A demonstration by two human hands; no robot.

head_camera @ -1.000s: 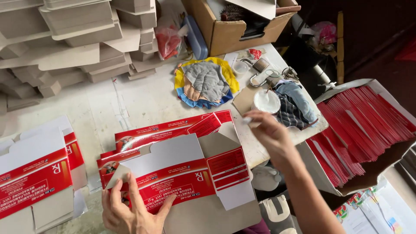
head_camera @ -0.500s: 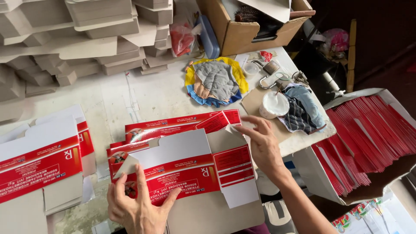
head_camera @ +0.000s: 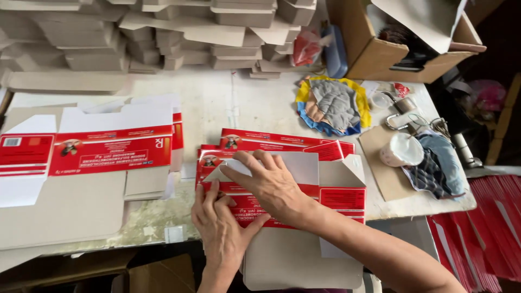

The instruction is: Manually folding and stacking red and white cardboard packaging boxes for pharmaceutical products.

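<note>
While both hands press down, a flat red-and-white carton blank is worked at the near edge of the tabletop.

Carton blank: the flat carton blank (head_camera: pixel 304 190) lies on top of a short pile of like blanks at centre, its long axis running left to right, its grey flap hanging over the near edge.
Print side: red bands with white lettering face up; the print reads upside down from the near side, so its top points to the near edge.
Left hand: the left hand (head_camera: pixel 222 228) lies palm down on the near red band, fingers spread flat and pressing, gripping nothing.
Right hand: the right hand (head_camera: pixel 268 182) crosses above the left, fingers extended flat on the white panel's fold, holding nothing.
Left pile: a second stack of opened blanks (head_camera: pixel 103 157) lies well apart to the left, same red band, grey board towards the near side.
Far side: folded grey boxes (head_camera: pixel 163 32) are heaped along the far edge.
Far right: an open brown cardboard box (head_camera: pixel 380 54) stands at the far right corner.
Right side: a yellow-rimmed dish of cloth (head_camera: pixel 331 106) and a white cup (head_camera: pixel 400 150) sit right of the pile.
Surface: the pale tabletop (head_camera: pixel 244 103) carries all of it.
</note>
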